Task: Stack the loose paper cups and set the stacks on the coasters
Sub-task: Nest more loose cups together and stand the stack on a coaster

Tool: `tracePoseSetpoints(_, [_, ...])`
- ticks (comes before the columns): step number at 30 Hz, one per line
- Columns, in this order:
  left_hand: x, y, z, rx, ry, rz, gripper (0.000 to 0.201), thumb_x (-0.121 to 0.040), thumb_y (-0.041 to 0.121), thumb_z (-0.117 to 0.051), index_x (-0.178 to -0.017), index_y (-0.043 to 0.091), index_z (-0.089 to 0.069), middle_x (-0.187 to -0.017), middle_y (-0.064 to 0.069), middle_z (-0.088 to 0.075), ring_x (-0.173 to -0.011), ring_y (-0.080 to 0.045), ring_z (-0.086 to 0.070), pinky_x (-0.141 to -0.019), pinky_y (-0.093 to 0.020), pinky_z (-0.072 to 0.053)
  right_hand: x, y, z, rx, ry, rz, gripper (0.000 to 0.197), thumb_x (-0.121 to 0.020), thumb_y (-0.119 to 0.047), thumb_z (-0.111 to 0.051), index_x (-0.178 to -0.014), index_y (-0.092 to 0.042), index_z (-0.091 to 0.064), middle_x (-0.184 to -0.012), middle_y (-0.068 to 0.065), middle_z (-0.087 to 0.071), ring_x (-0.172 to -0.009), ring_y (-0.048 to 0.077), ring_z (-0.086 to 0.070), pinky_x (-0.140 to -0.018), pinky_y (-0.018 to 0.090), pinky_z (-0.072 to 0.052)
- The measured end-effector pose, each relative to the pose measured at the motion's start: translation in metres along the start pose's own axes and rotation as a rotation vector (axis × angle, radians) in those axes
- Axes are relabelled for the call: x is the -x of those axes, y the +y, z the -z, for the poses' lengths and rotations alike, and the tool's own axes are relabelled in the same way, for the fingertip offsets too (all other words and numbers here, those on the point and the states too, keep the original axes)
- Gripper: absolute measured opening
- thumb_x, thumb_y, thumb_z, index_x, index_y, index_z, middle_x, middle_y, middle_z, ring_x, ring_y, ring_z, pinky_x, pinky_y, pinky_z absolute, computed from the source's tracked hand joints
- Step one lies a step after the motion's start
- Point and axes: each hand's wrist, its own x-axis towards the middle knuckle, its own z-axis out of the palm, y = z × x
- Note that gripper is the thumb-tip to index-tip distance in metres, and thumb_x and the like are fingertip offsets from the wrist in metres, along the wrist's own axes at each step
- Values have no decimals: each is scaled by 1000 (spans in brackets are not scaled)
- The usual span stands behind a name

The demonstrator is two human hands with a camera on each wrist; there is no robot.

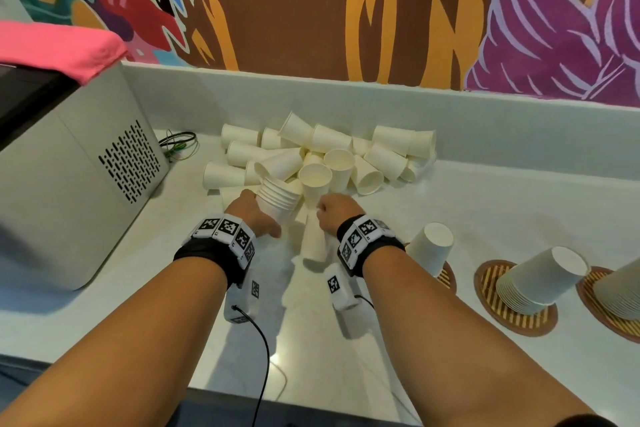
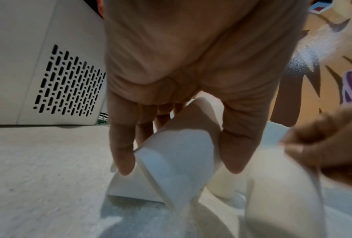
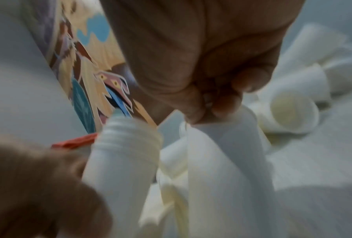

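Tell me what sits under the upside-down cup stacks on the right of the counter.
Each stack rests mouth-down on a round striped coaster; the nearest stack hides most of its coaster. Whatever lies inside the stacks is covered, and the rightmost stack is cut off by the frame edge.

pale counter (image 1: 485, 204): loose cup pile (image 1: 322, 152), 3 coasters (image 1: 512, 314), grey appliance (image 1: 69, 191)

- head view looks down from above the cup pile (image 1: 322, 156), facing the mural wall (image 1: 311, 3).
- left wrist view sits low, close under the palm, left of the pile.
- right wrist view, blurred, close beside the pile.
- both wrist views share the held stack (image 2: 177, 162).
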Motion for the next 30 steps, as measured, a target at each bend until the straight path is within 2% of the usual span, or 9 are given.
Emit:
tracePoseSetpoints(4, [5, 4, -2, -14, -26, -11, 73, -55, 29, -88, -113, 7, -50, -103, -8, -62, -88, -26, -61, -71, -34, -49, 3, -13, 59, -46, 401, 30, 20, -95, -21, -46, -103, -11, -62, -104, 9, -62, -95, 28, -60, -77, 34, -47])
tracePoseSetpoints(7, [4, 12, -7, -16, -38, -35, 67, -61, 25, -87, -113, 6, -50, -99, -7, -59, -87, -26, -59, -72, -33, -47, 7, -30, 79, -124, 548, 131, 21, -97, -23, -45, -104, -12, -62, -104, 6, -60, -93, 24, -58, -76, 33, -45])
tracePoseSetpoints(10, [2, 21, -8, 17, 11, -71, 66, -62, 24, -86, -114, 7, -50, -98, -6, -59, -85, -25, -57, -72, -31, -47, 9, -43, 76, -164, 408, 276, 26, -98, -24, -44, -105, -12, -67, -104, 5, -65, -97, 23, -59, -82, 33, -47])
tracePoseSetpoints(12, [-1, 22, -6, 42, 34, -69, 70, -62, 22, -86, -118, 7, -46, -97, -5, -55, -84, -24, -54, -72, -32, -45, 4, -43, 68, -212, 328, 295, 30, -99, -24, -41, -107, -12, -67, -107, 6, -66, -101, 23, -59, -86, 34, -47])
tracePoseSetpoints(16, [-10, 16, -1, 61, 21, -40, 77, -56, 23, -87, -119, 7, -46, -103, -6, -59, -89, -25, -57, -73, -34, -48, -13, -26, 52, -233, 345, 147, 28, -94, -12, -44, -111, -17, -65, -116, 5, -61, -105, 23, -58, -92, 37, -48])
tracePoseSetpoints(20, [-16, 13, 4, 56, 19, -37, 77, -45, 30, -87, -112, 10, -54, -94, -5, -63, -85, -25, -63, -70, -34, -52, -28, -16, 22, 45, 65, 72, 29, -88, -7, -51, -113, -8, -66, -120, 7, -59, -109, 28, -60, -93, 35, -49])
tracePoseSetpoints(24, [-17, 11, 8, 41, 19, -39, 71, -49, 29, -87, -109, 9, -54, -90, -4, -64, -82, -24, -63, -67, -32, -49, -35, -12, -2, 157, -85, 4, 35, -90, -12, -54, -124, -2, -53, -129, 12, -54, -115, 30, -56, -96, 38, -48])
tracePoseSetpoints(26, [-19, 10, 10, 36, 8, -37, 71, -49, 28, -88, -108, 9, -55, -90, -4, -63, -82, -24, -63, -67, -32, -48, -34, -12, 3, 189, -52, 34, 32, -93, -14, -51, -123, -4, -57, -127, 12, -53, -114, 30, -56, -97, 38, -47])
tracePoseSetpoints(30, [-21, 14, 12, -1, -29, -29, 70, -52, 28, -88, -110, 9, -54, -91, -4, -62, -82, -23, -61, -67, -33, -47, -28, -19, 42, -77, 292, 32, 29, -89, -11, -47, -108, -12, -69, -117, 8, -58, -105, 29, -60, -89, 36, -50])
